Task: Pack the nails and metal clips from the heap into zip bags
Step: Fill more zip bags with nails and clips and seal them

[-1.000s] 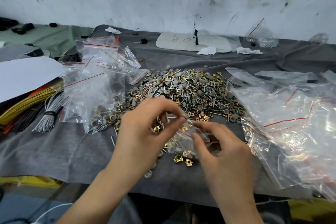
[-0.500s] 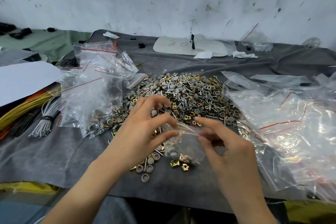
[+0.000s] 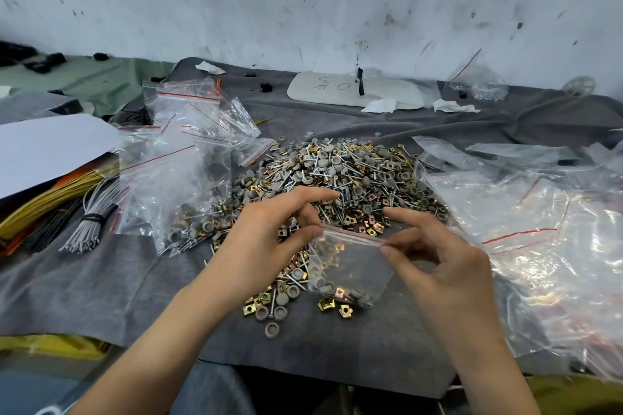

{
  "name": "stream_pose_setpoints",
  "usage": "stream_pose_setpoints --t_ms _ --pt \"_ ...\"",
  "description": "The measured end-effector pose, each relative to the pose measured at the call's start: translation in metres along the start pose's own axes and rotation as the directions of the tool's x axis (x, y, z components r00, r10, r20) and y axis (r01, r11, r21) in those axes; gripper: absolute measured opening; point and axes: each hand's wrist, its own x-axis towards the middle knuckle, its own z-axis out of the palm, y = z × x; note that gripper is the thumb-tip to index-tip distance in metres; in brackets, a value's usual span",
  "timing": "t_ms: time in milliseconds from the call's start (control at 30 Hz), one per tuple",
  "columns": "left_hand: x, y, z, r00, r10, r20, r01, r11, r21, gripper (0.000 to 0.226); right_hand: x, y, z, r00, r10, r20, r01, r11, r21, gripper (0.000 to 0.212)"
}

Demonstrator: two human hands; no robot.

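Observation:
A heap of grey-capped nails and brass-coloured metal clips covers the middle of the grey cloth. In front of it I hold a small clear zip bag with a red strip along its top. My left hand pinches the bag's left top corner between thumb and finger. The right top corner is pinched by my right hand. The bag hangs upright with a few nails and clips lying in its bottom. Loose clips and nail caps lie on the cloth under my left wrist.
A pile of filled zip bags stands left of the heap. Empty zip bags spread across the right side. Yellow and grey wire bundles and a white sheet lie far left. A white board sits by the wall.
The bag has been lifted and pulled taut between both hands, so its red strip now runs straight. My right hand moved a little to the right; my left stayed by the heap's front edge.

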Motion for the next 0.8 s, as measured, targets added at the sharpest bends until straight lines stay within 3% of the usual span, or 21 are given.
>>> stream_pose_setpoints --t_ms 267,467,600,800 --pt "0.001 0.000 0.004 0.998 -0.048 0.043 0.052 0.994 -0.099 0.056 0.006 0.003 0.000 0.997 0.043 0.057 -0.041 0.999 -0.032 0.054" --pt "0.005 0.005 0.009 0.998 -0.017 0.057 0.020 0.999 -0.048 0.057 0.018 -0.006 0.008 0.976 -0.022 0.217 0.074 0.969 -0.237 0.010" --pt "0.006 0.005 0.010 0.997 0.011 0.073 -0.008 0.999 -0.044 0.051 0.023 -0.004 0.009 0.955 -0.041 0.293 0.132 0.946 -0.297 0.016" --pt "0.008 0.007 0.013 0.996 0.054 0.065 -0.049 0.996 -0.077 0.057 0.024 -0.007 0.013 0.950 -0.098 0.296 0.192 0.931 -0.310 0.013"
